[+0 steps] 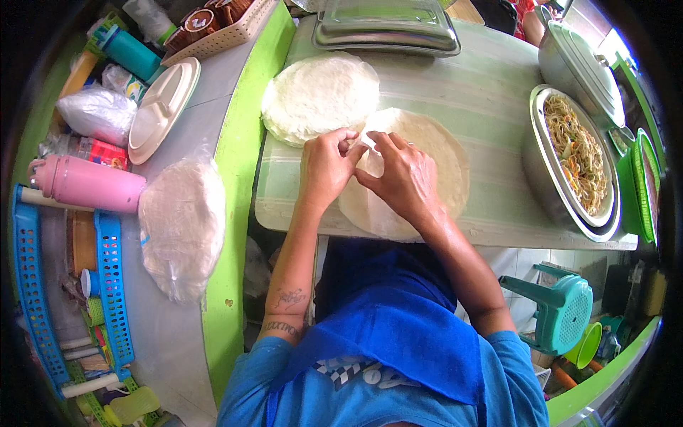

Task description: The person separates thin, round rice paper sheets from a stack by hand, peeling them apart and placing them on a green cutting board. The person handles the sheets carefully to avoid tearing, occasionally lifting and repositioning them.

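Observation:
A stack of thin, round dough wrappers (448,160) lies at the table's near edge, and both my hands are over its left part. My left hand (330,165) has its thumb and index finger pinched at the edge of a thin, whitish wrapper sheet. Close against it, my right hand (403,173) has its fingertips on the same edge, its thumb spread lower over the sheet. My fingers partly hide the pinched edge. Just beyond my left hand rests a second, whiter pile of round wrappers (323,96).
A lidded metal tray (387,34) stands at the table's (496,160) far side. On the right is a pot holding cooked noodles (576,155), near a lidded pot (581,69). Bagged wrappers (181,229) and a pink tumbler (90,183) occupy the left counter. A green stool (568,315) stands lower right.

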`<control>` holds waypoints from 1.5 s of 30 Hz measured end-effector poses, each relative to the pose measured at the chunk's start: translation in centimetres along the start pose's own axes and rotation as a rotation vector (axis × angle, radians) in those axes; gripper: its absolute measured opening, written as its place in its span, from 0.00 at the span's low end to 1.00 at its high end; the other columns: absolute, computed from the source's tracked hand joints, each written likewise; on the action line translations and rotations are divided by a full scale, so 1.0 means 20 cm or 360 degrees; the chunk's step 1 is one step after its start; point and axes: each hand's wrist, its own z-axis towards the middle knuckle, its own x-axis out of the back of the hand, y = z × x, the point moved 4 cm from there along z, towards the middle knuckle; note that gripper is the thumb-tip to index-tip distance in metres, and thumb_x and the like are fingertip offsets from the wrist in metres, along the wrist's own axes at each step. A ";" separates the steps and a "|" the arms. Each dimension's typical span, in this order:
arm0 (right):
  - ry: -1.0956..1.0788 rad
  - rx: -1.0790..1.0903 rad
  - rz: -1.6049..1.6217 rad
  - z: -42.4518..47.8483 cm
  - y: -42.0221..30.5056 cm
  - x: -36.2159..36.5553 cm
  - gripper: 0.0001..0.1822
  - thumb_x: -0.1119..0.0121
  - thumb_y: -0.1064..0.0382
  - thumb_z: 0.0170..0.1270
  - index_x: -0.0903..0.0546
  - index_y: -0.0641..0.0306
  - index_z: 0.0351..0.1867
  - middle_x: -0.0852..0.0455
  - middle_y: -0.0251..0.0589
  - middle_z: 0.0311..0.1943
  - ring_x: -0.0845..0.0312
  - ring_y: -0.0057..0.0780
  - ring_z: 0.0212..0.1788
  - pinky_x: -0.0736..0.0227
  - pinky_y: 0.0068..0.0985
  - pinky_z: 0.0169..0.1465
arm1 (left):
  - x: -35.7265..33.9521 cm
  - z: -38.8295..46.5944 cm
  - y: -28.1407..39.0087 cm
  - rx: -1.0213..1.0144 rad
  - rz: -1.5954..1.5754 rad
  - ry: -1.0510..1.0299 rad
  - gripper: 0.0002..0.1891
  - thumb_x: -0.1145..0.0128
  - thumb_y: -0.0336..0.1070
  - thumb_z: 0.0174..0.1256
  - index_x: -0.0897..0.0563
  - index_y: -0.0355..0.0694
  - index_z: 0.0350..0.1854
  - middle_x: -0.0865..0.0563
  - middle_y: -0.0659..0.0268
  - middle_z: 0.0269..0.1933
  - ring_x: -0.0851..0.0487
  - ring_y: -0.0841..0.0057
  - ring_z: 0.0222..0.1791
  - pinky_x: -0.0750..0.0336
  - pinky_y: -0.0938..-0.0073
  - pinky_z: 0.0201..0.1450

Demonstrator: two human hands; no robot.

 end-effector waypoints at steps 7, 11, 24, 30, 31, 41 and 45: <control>0.0272 -0.0201 0.0225 0.06 0.24 0.05 0.03 0.41 0.69 0.54 0.19 0.67 0.29 0.18 0.51 0.28 0.20 0.47 0.31 0.28 0.37 0.34 | 0.06 0.01 -0.04 -0.0022 -0.0018 0.0094 0.08 0.42 0.26 0.57 0.16 0.32 0.38 0.17 0.57 0.20 0.21 0.75 0.18 0.27 0.74 0.28; -0.0057 -0.0711 0.0602 0.02 0.42 0.09 0.09 0.39 0.65 0.53 0.18 0.70 0.31 0.18 0.50 0.25 0.20 0.37 0.28 0.28 0.32 0.35 | 0.03 -0.02 -0.16 0.0144 -0.0108 -0.0143 0.12 0.45 0.21 0.55 0.17 0.32 0.43 0.19 0.61 0.21 0.25 0.78 0.20 0.27 0.77 0.31; -0.0107 -0.0234 0.0308 0.16 0.18 0.04 0.07 0.40 0.64 0.56 0.17 0.65 0.33 0.18 0.56 0.30 0.20 0.53 0.35 0.26 0.37 0.37 | -0.05 0.14 0.04 -0.0185 -0.0021 -0.0087 0.08 0.42 0.26 0.57 0.17 0.31 0.39 0.15 0.52 0.31 0.17 0.67 0.29 0.25 0.73 0.36; 0.0022 -0.0580 0.0538 0.13 0.43 0.10 0.08 0.41 0.66 0.56 0.17 0.69 0.33 0.16 0.54 0.28 0.17 0.41 0.33 0.26 0.33 0.39 | 0.04 0.12 -0.16 -0.0263 -0.0432 -0.0051 0.11 0.45 0.24 0.59 0.16 0.35 0.43 0.12 0.58 0.34 0.16 0.79 0.33 0.25 0.76 0.35; -0.0030 -0.0691 0.0542 0.12 0.46 0.10 0.09 0.40 0.65 0.56 0.17 0.70 0.34 0.15 0.53 0.28 0.17 0.40 0.32 0.26 0.32 0.39 | 0.02 0.11 -0.21 -0.0140 -0.0335 -0.0116 0.11 0.45 0.25 0.59 0.17 0.35 0.44 0.13 0.59 0.32 0.16 0.79 0.32 0.26 0.76 0.35; -0.0311 -0.0156 0.0352 0.16 0.35 0.01 0.14 0.35 0.58 0.55 0.18 0.66 0.37 0.15 0.48 0.28 0.19 0.36 0.30 0.28 0.33 0.35 | -0.07 0.19 -0.09 -0.0019 0.0178 -0.0257 0.13 0.38 0.38 0.59 0.17 0.34 0.41 0.15 0.57 0.27 0.19 0.76 0.26 0.26 0.74 0.33; -0.0293 -0.0209 0.0152 0.22 0.26 -0.03 0.11 0.36 0.60 0.57 0.18 0.65 0.36 0.16 0.51 0.28 0.17 0.41 0.30 0.27 0.34 0.37 | -0.08 0.19 -0.03 -0.0228 0.0098 -0.0121 0.09 0.41 0.35 0.62 0.16 0.34 0.36 0.17 0.57 0.23 0.22 0.76 0.21 0.29 0.74 0.27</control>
